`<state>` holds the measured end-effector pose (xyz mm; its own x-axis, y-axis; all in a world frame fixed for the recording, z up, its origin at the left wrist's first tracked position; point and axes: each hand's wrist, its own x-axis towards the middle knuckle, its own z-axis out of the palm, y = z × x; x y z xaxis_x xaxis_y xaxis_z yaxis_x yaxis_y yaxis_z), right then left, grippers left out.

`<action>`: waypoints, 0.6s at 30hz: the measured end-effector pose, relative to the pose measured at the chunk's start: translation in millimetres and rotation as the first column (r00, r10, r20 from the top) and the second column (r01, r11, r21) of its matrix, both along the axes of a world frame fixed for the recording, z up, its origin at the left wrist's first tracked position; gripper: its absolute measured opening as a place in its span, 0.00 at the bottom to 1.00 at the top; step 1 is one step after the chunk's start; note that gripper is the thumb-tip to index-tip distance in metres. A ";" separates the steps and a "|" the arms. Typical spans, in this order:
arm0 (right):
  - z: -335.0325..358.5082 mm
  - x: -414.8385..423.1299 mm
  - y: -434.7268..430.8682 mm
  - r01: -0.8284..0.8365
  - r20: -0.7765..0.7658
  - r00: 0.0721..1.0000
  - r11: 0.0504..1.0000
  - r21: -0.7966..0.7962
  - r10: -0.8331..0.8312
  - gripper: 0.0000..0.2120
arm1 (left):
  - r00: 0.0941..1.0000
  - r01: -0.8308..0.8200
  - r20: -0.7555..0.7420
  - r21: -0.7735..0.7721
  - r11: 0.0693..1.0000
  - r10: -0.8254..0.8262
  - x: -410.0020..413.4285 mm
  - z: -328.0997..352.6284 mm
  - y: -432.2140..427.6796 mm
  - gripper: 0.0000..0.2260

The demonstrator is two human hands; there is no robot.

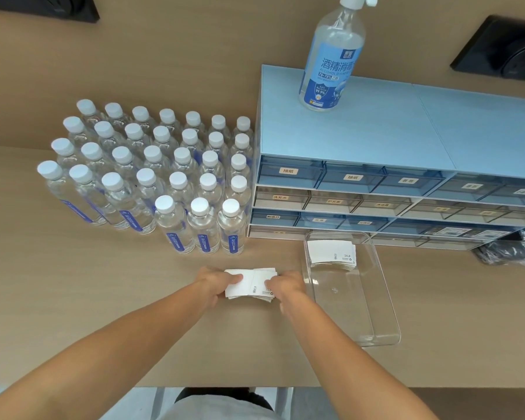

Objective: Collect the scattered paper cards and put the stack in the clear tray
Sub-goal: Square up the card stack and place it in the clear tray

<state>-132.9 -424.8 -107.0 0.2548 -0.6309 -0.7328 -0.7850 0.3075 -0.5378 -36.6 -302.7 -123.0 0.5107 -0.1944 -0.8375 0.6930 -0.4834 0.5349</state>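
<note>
Paper cards (250,283) lie gathered in a white stack on the tan table (103,313), and we pinch them from both ends: our left hand (214,283) grips the 9 o'clock edge, our right hand (287,286) the 3 o'clock edge. At 3 o'clock from the stack sits the clear tray (385,322), another card stack (331,251) resting in its far end. At 11 o'clock stand water bottles (152,174); at 1 o'clock, a blue drawer cabinet (376,140) carrying a spray bottle (331,59).
</note>
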 end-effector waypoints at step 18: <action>1.4 -9.9 -7.2 -0.118 0.256 0.966 0.950 0.289 0.042 0.25 | 0.984 0.060 -0.153 -0.221 0.973 -0.095 9.0 8.0 24.9 0.21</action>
<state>-142.8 -432.0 -105.6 0.4899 -0.3622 -0.7930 -0.6700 0.4256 -0.6083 -27.7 -277.8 -114.9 0.3483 -0.4125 -0.8417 0.7437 -0.4250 0.5160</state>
